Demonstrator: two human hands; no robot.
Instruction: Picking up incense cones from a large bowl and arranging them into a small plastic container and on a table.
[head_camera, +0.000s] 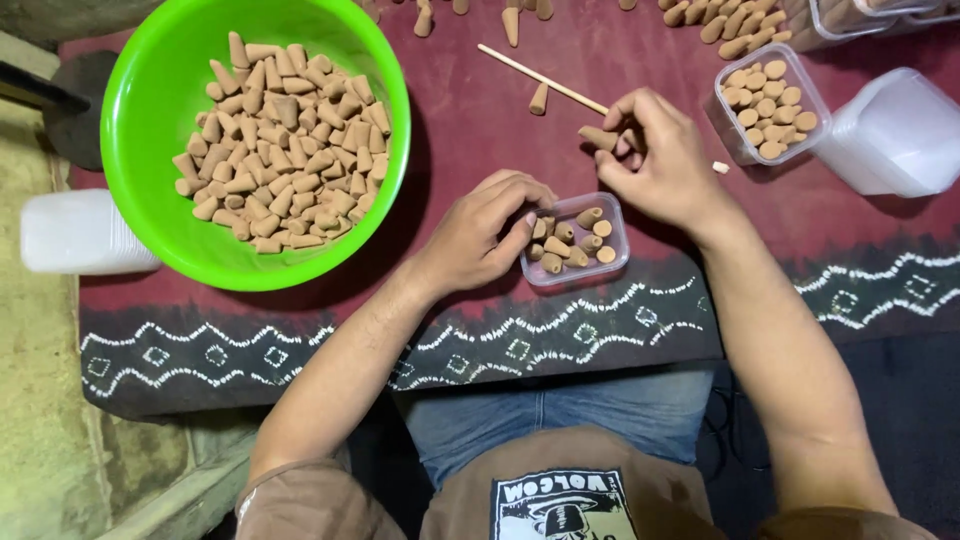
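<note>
Right grip (640, 150) pinches a cone (598, 138) above the part-filled box (575, 240).

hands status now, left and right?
Left hand: closed on the small clear box, steadying it.
Right hand: closed, pinching a brown cone in its fingertips.

- There is one view only, from a camera on the person's head.
- It looks almost straight down on the table (470, 110), from close above.
- The person's own lap is at the bottom edge, and the table's far side is at the top.
- Both forearms enter from below.
</note>
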